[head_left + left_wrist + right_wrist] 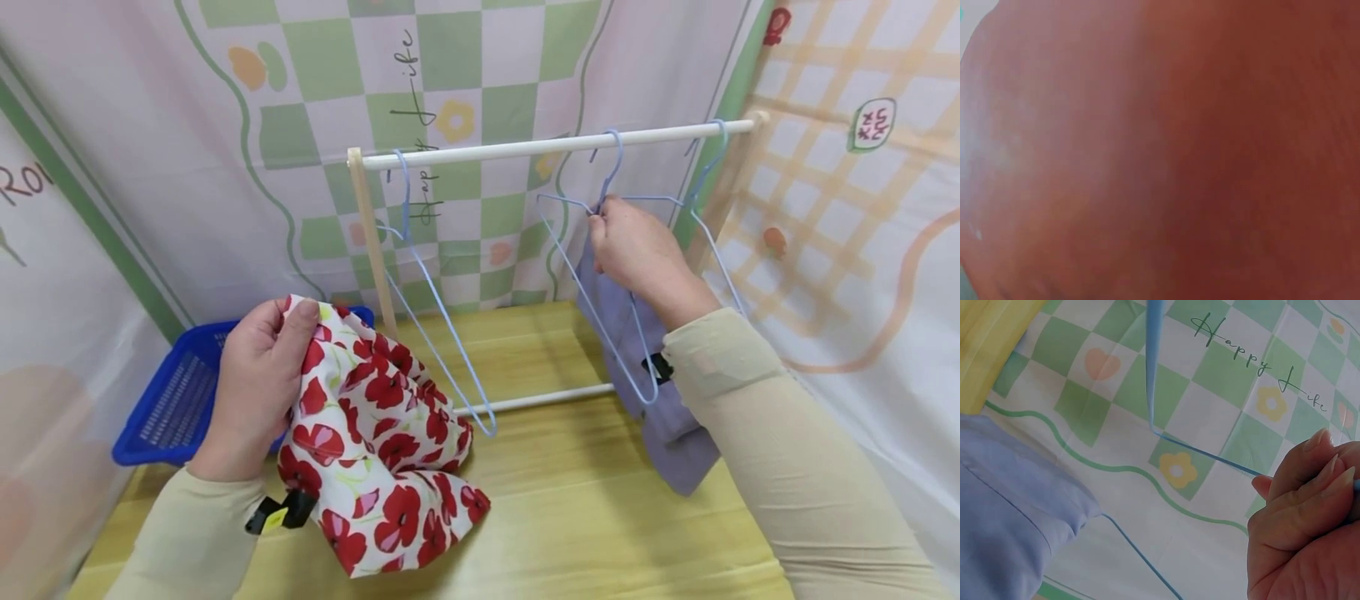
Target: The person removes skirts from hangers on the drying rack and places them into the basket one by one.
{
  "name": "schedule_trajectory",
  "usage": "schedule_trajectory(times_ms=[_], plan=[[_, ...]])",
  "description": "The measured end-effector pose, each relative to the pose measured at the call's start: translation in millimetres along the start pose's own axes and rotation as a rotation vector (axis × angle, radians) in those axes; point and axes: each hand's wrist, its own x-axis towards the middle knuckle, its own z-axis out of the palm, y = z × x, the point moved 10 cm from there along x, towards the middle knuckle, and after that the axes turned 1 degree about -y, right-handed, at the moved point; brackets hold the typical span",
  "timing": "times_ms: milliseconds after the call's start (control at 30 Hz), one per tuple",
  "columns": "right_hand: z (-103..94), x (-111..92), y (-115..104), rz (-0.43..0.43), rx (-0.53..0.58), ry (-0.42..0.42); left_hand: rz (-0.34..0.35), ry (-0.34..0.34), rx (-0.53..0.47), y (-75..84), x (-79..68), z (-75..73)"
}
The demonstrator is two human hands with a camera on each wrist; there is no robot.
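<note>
"Head view: which step is in hand, and where is the flowered cloth [382,417]?"

"The cloth is in front of the left end of the rack [517,148], over the desk [555,500]. The grip of the left hand [258,367] pinches its upper edge."

"And the right hand [637,246]?"

"Its grip is closed round the neck of the middle hanger [612,175], which is hooked over the rack. The step appears to be fetching a hanger for the cloth."

"What flanks it?"

"A bare hanger [452,325] at the rack's left end, a purple garment [678,450] towards its right end, a blue basket [187,400] to its left."

"The next move?"

"Probably lifting the hook clear of the rack without snagging the purple garment, then bringing hanger and cloth together."
</note>
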Motion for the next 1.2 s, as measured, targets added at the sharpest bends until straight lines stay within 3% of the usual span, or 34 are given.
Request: schedule_trajectory(times_ms=[333,700,900,1200], plan=[[-0.6,-2,-3,0.009,0.008,-0.006,-0.004,-0.048,0.145,6.4,5.1,-2.6],[-1.8,-4,-6,0.001,0.006,0.016,0.004,-0.184,0.058,15.5,11.2,1.1],[0.4,-1,-9,0.001,0.004,0.014,0.011,-0.242,0.092,22.0,9.7,-1.5],[2.0,0,-9,-0.008,0.006,0.011,-0.002,-0.326,0.046,26.3,9.9,0.0]])
